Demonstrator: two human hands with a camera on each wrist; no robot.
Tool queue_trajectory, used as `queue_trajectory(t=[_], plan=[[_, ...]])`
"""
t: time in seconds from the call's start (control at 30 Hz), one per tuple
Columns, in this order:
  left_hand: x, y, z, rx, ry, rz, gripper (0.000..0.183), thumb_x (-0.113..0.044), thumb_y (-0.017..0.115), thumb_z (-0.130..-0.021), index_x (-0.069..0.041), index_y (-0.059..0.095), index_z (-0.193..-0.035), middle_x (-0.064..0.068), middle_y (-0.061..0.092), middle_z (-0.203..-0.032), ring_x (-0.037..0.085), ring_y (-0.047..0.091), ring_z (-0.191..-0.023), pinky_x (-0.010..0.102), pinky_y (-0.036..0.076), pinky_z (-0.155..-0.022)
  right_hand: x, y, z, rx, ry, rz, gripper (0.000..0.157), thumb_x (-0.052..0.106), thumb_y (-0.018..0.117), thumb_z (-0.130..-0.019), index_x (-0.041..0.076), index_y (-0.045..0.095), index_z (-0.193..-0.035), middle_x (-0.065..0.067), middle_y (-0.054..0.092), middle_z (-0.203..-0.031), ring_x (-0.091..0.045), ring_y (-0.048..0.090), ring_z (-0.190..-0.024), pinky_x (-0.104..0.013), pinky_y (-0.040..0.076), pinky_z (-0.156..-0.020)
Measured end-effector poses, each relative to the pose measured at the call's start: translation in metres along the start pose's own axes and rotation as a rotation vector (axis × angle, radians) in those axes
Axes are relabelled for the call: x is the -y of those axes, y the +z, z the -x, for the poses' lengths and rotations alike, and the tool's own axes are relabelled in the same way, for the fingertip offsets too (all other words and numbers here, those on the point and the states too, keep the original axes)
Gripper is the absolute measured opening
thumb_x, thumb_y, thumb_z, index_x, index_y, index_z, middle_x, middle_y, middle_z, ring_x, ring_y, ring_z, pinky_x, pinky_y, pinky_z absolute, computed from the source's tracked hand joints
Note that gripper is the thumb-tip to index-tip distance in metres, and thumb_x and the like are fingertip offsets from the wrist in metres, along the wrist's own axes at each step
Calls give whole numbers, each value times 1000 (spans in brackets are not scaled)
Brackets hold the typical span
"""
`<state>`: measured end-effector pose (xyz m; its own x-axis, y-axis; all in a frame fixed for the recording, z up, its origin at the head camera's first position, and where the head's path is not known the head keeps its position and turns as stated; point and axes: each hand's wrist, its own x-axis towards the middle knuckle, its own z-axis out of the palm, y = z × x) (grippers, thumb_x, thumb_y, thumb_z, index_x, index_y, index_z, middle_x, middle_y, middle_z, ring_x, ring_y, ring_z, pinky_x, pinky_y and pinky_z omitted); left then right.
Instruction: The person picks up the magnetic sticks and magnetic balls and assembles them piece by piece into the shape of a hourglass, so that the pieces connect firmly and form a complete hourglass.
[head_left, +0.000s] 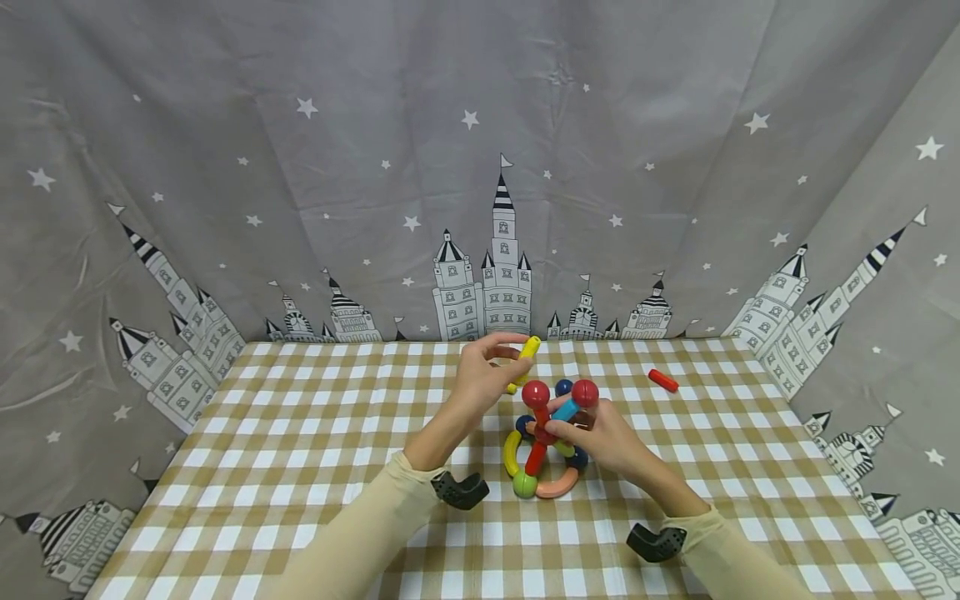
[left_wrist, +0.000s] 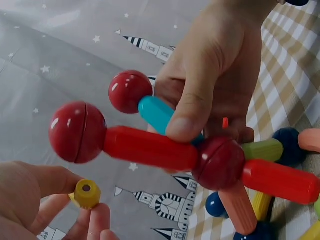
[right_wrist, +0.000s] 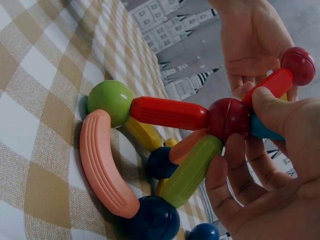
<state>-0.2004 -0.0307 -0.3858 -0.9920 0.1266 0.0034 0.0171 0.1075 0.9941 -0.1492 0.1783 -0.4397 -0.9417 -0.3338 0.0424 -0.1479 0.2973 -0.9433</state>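
Observation:
My left hand pinches a short yellow magnetic rod between thumb and fingers, its end showing a small dark disc. Just right of it, my right hand grips the upper part of a magnetic ball-and-rod structure, the thumb over its blue rod beside an upper red rod. Both rods rise from a central red ball and carry red balls at their tips. Red, lime and peach rods slope down to a ring of a green ball, navy balls and curved yellow and peach rods.
A loose red rod lies on the checked tablecloth at the right. Behind the structure sit another navy ball and a yellow piece. A grey castle-print curtain hangs along the back and sides.

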Motion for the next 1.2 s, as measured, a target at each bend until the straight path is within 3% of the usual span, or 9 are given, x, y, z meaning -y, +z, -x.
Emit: queue_trajectory(t=[0.23,0.53,0.77,0.97,1.2], plan=[[-7,5,1,14,-71,3,32,-9,79,-87,-17,76,-118,10,69,-104,20,67,-72,28,53,-59,0,1,0,-4,-3,18,32,26,75,-96,7,67,-120,-8,72,-115,-26,68,-102,-40,56,-92],[-15,6,5,46,-90,48,31,-9,80,-87,-16,75,-117,9,68,-101,18,68,-67,23,45,-51,-1,0,-1,-2,-6,23,29,26,74,-97,7,68,-118,-9,70,-116,-26,67,-97,-35,56,-86],[-14,4,5,74,-96,93,30,-7,78,-89,-13,74,-119,10,67,-104,17,66,-78,28,56,-60,-1,0,-1,0,-8,20,29,26,74,-97,7,68,-117,-10,70,-116,-26,67,-96,-36,56,-85],[-13,-2,1,171,-120,124,31,-10,76,-93,-9,72,-123,13,68,-110,19,68,-81,33,60,-72,0,-2,-1,6,1,27,30,27,74,-97,6,68,-117,-9,71,-116,-25,68,-101,-37,56,-90],[-9,-10,-4,276,-156,163,33,-9,75,-94,-5,70,-126,13,69,-111,17,67,-78,28,58,-71,1,-7,-7,75,-25,42,28,26,73,-97,7,69,-118,-7,72,-114,-24,69,-101,-37,56,-89]])
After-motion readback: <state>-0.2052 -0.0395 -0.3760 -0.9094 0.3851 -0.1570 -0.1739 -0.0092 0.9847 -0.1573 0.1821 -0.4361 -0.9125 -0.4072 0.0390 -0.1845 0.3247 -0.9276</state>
